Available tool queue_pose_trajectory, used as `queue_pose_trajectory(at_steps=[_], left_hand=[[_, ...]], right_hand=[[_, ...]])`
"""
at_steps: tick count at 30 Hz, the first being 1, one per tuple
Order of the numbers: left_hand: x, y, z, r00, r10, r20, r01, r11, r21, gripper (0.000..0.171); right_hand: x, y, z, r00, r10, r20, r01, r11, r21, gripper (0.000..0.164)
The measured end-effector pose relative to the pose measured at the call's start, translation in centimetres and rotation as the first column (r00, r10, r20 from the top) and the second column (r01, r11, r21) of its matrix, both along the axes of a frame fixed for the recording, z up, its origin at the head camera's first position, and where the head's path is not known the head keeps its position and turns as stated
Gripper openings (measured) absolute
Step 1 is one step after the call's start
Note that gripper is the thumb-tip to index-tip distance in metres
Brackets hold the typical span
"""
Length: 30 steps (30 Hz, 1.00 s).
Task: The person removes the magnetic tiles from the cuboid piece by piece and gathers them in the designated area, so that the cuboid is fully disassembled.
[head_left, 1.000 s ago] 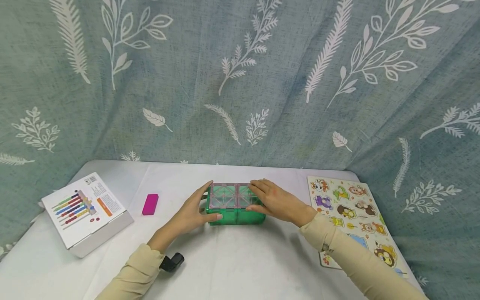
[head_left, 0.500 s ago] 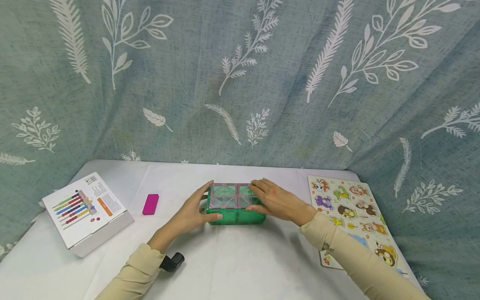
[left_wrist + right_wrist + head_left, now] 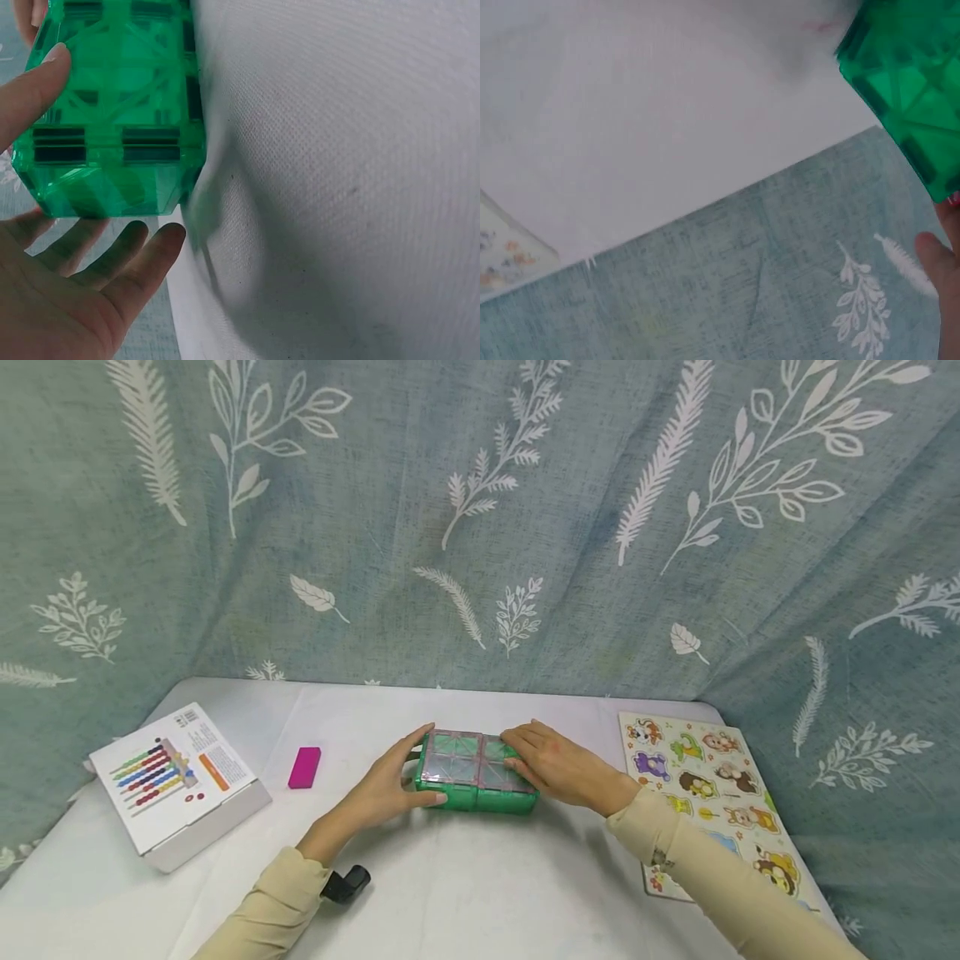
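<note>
A green, see-through box of magnetic tiles (image 3: pixel 450 797) with a pink-edged top sits mid-table. My left hand (image 3: pixel 375 789) holds its left end, thumb on the front face and fingers around the side. In the left wrist view, the thumb presses a wide green face of the tile box (image 3: pixel 112 97), while the fingers of the left hand (image 3: pixel 90 292) spread along its end. My right hand (image 3: pixel 566 768) grips the right end, its fingers over the top and far edge. The right wrist view catches only a corner of the green box (image 3: pixel 922 90) and part of that hand (image 3: pixel 949 255).
Left on the white-covered table (image 3: pixel 480 893) lie a white box with a bead abacus picture (image 3: pixel 180 785) and a magenta block (image 3: pixel 304 767). A wooden animal puzzle board (image 3: pixel 705 777) lies at right. A patterned curtain (image 3: pixel 390 527) hangs behind. A black device (image 3: pixel 347 885) sits by the left wrist.
The tile box has tipped and turned slightly, so more of its top and less of its front shows. My right thumb has shifted up along the box. The head view has moved a little.
</note>
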<state>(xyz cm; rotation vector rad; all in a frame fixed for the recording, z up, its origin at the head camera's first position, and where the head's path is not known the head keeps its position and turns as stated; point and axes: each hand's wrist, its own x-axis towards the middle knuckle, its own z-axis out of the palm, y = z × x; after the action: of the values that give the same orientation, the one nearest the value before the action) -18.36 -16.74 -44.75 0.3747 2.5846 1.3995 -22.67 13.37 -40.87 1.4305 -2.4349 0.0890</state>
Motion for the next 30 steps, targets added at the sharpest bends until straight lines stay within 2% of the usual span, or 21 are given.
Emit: queue_pose_trajectory(at_steps=[2, 5, 8, 11, 15, 20, 30], left_hand=[[0.0, 0.1, 0.0, 1.0, 0.0, -0.003, 0.0, 1.0, 0.001, 0.103], [-0.1, 0.1, 0.1, 1.0, 0.009, -0.005, -0.009, 1.0, 0.0, 0.104], [-0.1, 0.0, 0.1, 1.0, 0.012, -0.003, -0.012, 1.0, 0.002, 0.104], [-0.1, 0.0, 0.0, 1.0, 0.007, -0.002, -0.007, 1.0, 0.005, 0.104], [-0.1, -0.1, -0.1, 1.0, 0.004, -0.002, -0.004, 1.0, 0.007, 0.104], [-0.2, -0.1, -0.1, 1.0, 0.004, 0.002, -0.004, 1.0, 0.013, 0.104], [-0.3, 0.1, 0.0, 1.0, -0.002, 0.014, 0.002, 1.0, 0.018, 0.103]], right_hand=[[0.4, 0.1, 0.0, 0.993, -0.029, 0.113, 0.031, 0.999, -0.021, 0.052], [0.9, 0.1, 0.2, 0.968, -0.078, 0.237, 0.088, 0.996, -0.029, 0.07], [1.3, -0.2, 0.3, 0.952, -0.109, 0.287, 0.114, 0.994, -0.001, 0.078], [1.4, -0.3, 0.3, 0.947, -0.119, 0.3, 0.118, 0.993, 0.021, 0.078], [1.5, -0.3, 0.3, 0.949, -0.116, 0.294, 0.115, 0.993, 0.02, 0.077], [1.3, -0.4, 0.4, 0.962, -0.088, 0.258, 0.087, 0.996, 0.014, 0.074], [0.9, -0.6, 0.3, 0.995, -0.033, 0.096, 0.029, 0.999, 0.043, 0.067]])
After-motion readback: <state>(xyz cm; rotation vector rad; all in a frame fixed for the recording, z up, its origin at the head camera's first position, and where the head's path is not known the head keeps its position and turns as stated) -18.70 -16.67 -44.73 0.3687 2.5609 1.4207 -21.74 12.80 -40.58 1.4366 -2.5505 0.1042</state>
